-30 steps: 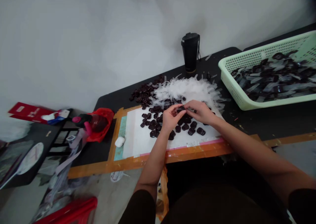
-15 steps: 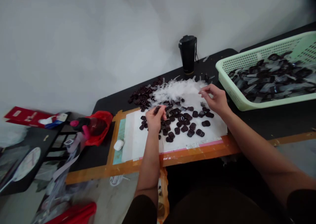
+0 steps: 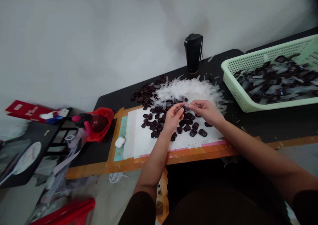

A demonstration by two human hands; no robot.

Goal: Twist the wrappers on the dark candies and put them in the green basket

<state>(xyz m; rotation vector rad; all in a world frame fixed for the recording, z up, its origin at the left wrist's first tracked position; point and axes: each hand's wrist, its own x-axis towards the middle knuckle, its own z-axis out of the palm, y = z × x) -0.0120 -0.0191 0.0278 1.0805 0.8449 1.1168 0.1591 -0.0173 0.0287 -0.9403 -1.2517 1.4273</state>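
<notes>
The left hand [image 3: 172, 116] appears to grip a small glossy dark-brown rounded-square piece [image 3: 184, 108] between thumb and forefinger, raised over the work surface; the right hand [image 3: 205, 111] has its fingertips drawn in just beside it, but whether they are closed on something thin is too blurred to tell. With so small and smooth a thing at the fingertips, a loose pinch could let it slip among the similar loose dark pieces [image 3: 203, 132] on the white paper sheet [image 3: 134, 145] below. Just beyond, the tangled pile of translucent white strips [image 3: 184, 89] could shed strays if a wrist brushed it. The pale-green perforated plastic basket [image 3: 233, 86] and tall black lidded tumbler [image 3: 193, 54] stand farther out; a wide swing of the right arm might knock the basket.
</notes>
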